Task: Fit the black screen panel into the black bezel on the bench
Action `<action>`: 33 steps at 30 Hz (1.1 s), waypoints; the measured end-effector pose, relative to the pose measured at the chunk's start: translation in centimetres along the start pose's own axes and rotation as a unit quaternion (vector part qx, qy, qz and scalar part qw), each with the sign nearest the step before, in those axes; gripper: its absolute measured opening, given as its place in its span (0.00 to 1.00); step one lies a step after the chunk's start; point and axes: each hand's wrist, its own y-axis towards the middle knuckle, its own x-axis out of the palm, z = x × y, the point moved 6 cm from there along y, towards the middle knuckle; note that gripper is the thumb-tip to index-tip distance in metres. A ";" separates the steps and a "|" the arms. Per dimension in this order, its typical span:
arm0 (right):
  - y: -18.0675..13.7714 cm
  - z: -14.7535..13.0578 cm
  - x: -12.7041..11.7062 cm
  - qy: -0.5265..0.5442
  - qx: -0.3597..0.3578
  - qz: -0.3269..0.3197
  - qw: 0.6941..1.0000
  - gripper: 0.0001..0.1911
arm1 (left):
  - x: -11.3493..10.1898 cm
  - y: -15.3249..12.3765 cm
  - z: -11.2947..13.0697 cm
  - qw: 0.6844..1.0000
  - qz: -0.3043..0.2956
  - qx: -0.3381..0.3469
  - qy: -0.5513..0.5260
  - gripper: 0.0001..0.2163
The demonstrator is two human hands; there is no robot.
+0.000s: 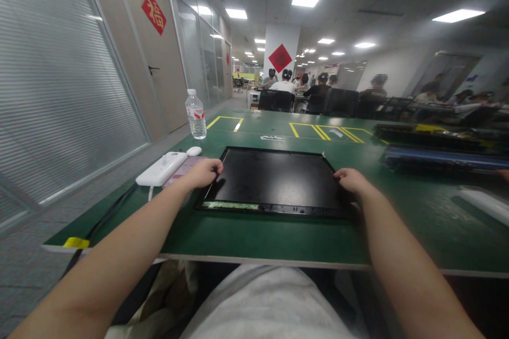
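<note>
A black flat screen panel point(274, 177) lies on the green table in front of me, with a glossy reflection across its face. Along its near edge runs a narrow green circuit-board strip point(230, 205), on the left half. My left hand point(207, 172) grips the panel's left edge with curled fingers. On the opposite side, my right hand point(352, 180) pinches the right edge between thumb and fingers. The undersides of the panel's edges are hidden from me.
Left of the panel are a white power bank point(161, 168) with a cable, a small white rounded case point(194, 151) and a water bottle point(196, 116). Dark panels point(441, 158) lie at the right. Yellow tape point(310, 131) marks the green table point(262, 241). People sit farther back.
</note>
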 end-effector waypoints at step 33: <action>-0.2 0.3 -0.1 0.112 0.036 0.045 0.992 0.22 | 0.5 -0.2 0.9 0.998 -0.015 0.022 0.063 0.17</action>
